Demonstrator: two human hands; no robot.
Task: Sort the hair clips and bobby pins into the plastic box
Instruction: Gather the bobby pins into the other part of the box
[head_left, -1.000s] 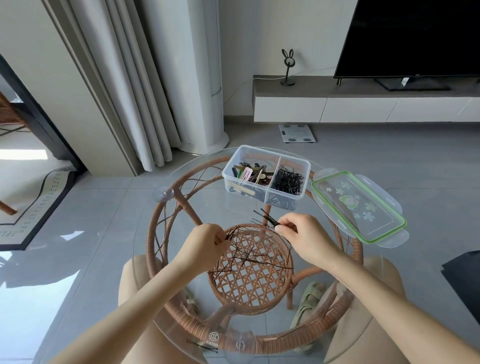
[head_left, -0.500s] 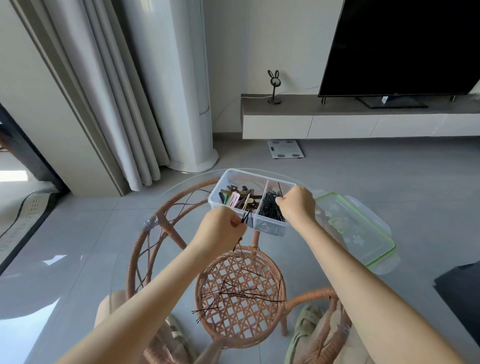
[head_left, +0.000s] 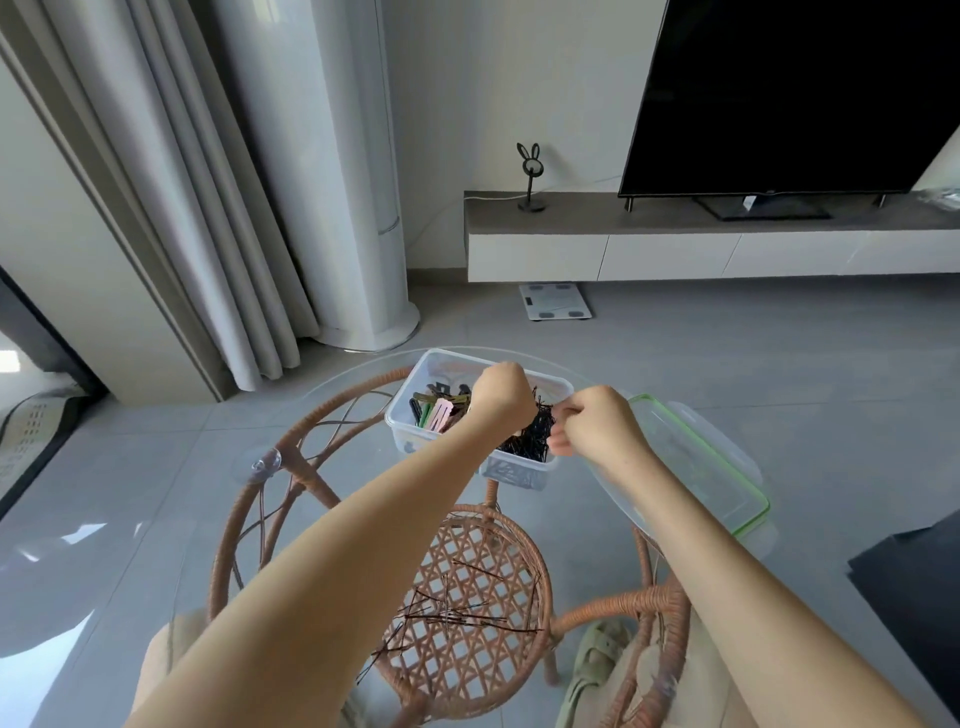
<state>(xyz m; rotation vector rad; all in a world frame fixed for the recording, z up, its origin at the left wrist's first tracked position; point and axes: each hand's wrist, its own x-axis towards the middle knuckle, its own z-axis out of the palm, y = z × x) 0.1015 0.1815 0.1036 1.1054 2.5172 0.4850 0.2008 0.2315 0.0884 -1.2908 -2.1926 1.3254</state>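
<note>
Since a second ago both hands have left the loose pins (head_left: 457, 617) and gone up to the box (head_left: 410, 402); half a second ago the left hand (head_left: 501, 397) was just short of the near wall, and it is now over the box itself. At the far left hang pale curtains (head_left: 171, 197), with a white column unit (head_left: 343, 156) beside them. The round glass table (head_left: 358, 462) sits on a rattan frame. The loose pins lie scattered on the near part of the glass, well apart from the box. The clear box stands at the far side of the table. Its left compartment holds the clips (head_left: 439, 410), pink, green and dark ones in a heap. The left hand hangs over the middle of the box, back upward and fingers curled down out of sight, so I cannot tell whether it pinches anything. Just right of it, the right compartment is full of black pins (head_left: 530, 444), a few sticking up between the two hands. The right hand (head_left: 597, 426) is at that compartment's right edge, its fingers curled and bunched against the pile; whether they pinch any pins I cannot tell. Further right, just beside the box, lies the green-rimmed lid (head_left: 698, 467). Beyond, a scale (head_left: 556, 301) lies on the floor, below a low cabinet (head_left: 675, 254) that carries a dark TV (head_left: 789, 93).
</note>
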